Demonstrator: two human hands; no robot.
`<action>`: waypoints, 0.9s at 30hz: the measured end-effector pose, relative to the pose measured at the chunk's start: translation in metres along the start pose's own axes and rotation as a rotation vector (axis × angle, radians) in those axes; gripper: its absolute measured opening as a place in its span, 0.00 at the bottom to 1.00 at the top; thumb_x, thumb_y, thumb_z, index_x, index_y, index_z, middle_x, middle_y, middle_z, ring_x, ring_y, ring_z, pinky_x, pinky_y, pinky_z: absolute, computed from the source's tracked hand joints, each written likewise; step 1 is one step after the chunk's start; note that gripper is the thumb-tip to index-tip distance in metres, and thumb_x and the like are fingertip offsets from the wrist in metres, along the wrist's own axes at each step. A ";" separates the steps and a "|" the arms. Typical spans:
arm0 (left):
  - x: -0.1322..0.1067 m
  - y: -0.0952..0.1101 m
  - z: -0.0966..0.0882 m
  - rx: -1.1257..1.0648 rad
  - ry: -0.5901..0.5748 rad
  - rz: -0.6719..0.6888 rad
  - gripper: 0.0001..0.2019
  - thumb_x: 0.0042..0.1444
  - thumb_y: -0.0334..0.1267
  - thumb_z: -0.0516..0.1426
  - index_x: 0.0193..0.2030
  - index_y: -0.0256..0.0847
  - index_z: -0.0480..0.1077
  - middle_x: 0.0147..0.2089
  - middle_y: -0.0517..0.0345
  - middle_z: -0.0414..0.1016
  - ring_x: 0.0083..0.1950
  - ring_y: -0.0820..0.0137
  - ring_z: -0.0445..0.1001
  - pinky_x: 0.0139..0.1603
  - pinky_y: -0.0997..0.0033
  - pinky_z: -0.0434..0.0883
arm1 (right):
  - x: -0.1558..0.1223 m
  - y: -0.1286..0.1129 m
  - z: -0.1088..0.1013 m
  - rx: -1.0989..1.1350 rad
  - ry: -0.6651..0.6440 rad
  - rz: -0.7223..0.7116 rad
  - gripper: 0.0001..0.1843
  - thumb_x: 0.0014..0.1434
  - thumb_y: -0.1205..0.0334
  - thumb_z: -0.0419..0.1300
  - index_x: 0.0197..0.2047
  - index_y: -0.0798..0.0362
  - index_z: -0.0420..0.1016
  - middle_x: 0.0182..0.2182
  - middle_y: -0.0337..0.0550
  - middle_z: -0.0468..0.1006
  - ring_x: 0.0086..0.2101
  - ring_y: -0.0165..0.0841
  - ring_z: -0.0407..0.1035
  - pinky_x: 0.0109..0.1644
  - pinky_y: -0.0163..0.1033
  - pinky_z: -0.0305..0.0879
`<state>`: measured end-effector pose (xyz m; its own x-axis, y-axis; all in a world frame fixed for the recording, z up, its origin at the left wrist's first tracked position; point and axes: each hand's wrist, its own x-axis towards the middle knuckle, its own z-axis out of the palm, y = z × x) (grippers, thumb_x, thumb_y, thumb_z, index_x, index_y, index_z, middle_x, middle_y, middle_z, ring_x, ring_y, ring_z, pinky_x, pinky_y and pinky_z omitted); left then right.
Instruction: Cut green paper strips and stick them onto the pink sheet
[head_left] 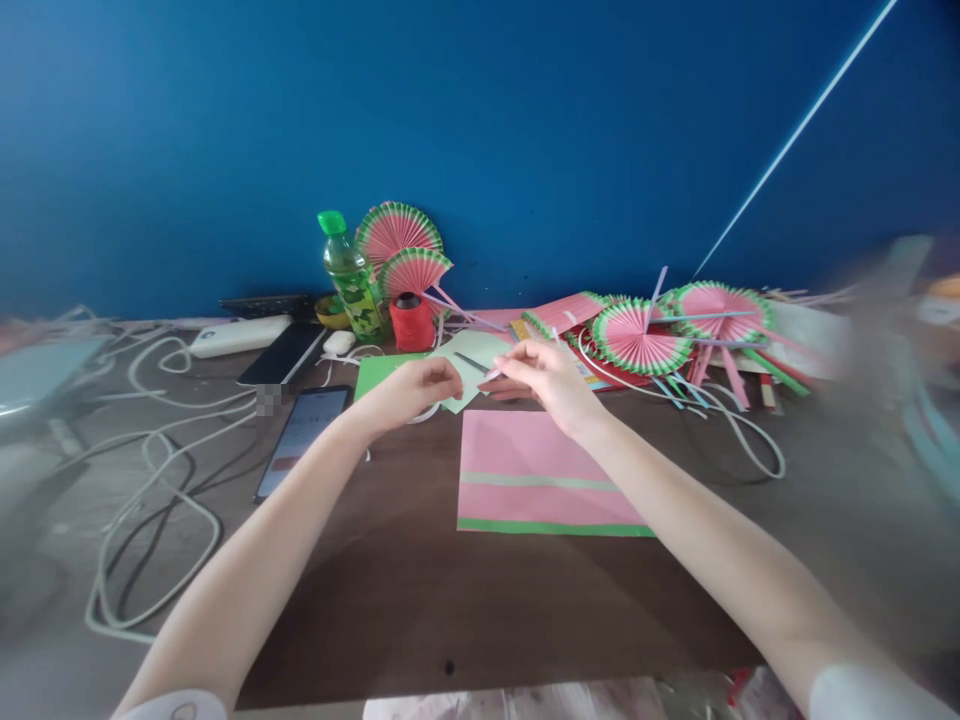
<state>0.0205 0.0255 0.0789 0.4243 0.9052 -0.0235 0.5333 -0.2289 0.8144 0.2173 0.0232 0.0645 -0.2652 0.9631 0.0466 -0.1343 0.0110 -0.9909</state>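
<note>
My right hand point(551, 382) pinches a small white piece point(492, 376) between thumb and fingertips; its kind is too small to tell. Beside it, my left hand point(416, 390) has its fingers curled together, and anything in them is hidden. Both hands are over the back part of the desk, a short gap apart. Between them a thin dark stick-like thing point(471, 362) lies over pale green paper point(480, 346). Just in front of my right hand lies a pink sheet point(517, 442) with a pale green stripe and a green edge, partly covered by my right forearm.
A brighter green sheet point(375, 372) lies beside my left hand. Behind stand a green-capped bottle point(349, 275), a red roll-like thing point(412, 325) and pleated paper fans point(401, 235). More fans point(641, 335) pile at right. A phone point(304, 430) and looping white cables point(112, 550) lie left.
</note>
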 end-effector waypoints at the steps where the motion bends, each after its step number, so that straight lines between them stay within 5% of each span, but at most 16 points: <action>1: -0.001 0.002 0.000 0.020 -0.011 0.004 0.10 0.51 0.44 0.53 0.30 0.38 0.66 0.33 0.59 0.72 0.29 0.74 0.65 0.31 0.74 0.59 | 0.001 0.000 -0.003 -0.093 0.025 -0.023 0.15 0.46 0.53 0.64 0.26 0.54 0.65 0.24 0.40 0.75 0.29 0.34 0.74 0.36 0.40 0.70; 5: -0.003 0.009 0.001 0.066 -0.035 0.004 0.09 0.51 0.42 0.53 0.29 0.38 0.67 0.30 0.60 0.72 0.29 0.74 0.65 0.30 0.74 0.59 | 0.004 -0.002 -0.014 -0.334 0.006 -0.057 0.14 0.47 0.54 0.63 0.24 0.54 0.66 0.20 0.41 0.76 0.25 0.32 0.73 0.33 0.38 0.69; 14: 0.001 0.001 0.007 0.199 -0.175 -0.077 0.12 0.49 0.47 0.53 0.30 0.40 0.71 0.32 0.59 0.74 0.38 0.67 0.69 0.39 0.71 0.62 | -0.010 -0.005 -0.025 -0.319 -0.070 0.158 0.12 0.46 0.56 0.64 0.26 0.56 0.68 0.25 0.43 0.77 0.26 0.31 0.73 0.26 0.32 0.62; 19: 0.000 0.004 0.015 0.233 -0.208 -0.131 0.12 0.49 0.47 0.53 0.30 0.40 0.70 0.31 0.58 0.73 0.35 0.67 0.69 0.35 0.72 0.61 | -0.022 0.003 -0.031 -0.264 -0.111 0.253 0.13 0.46 0.56 0.63 0.24 0.56 0.67 0.26 0.44 0.78 0.26 0.29 0.72 0.24 0.31 0.57; 27: -0.007 0.007 0.029 0.314 -0.366 -0.099 0.09 0.46 0.38 0.52 0.25 0.39 0.72 0.32 0.55 0.72 0.36 0.66 0.68 0.36 0.70 0.61 | -0.048 0.009 -0.026 -0.575 -0.215 0.286 0.11 0.49 0.57 0.58 0.23 0.55 0.67 0.23 0.41 0.76 0.23 0.28 0.67 0.28 0.34 0.60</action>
<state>0.0423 0.0075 0.0681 0.5600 0.7555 -0.3399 0.7548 -0.2962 0.5853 0.2532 -0.0158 0.0498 -0.4068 0.8750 -0.2623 0.4829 -0.0378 -0.8749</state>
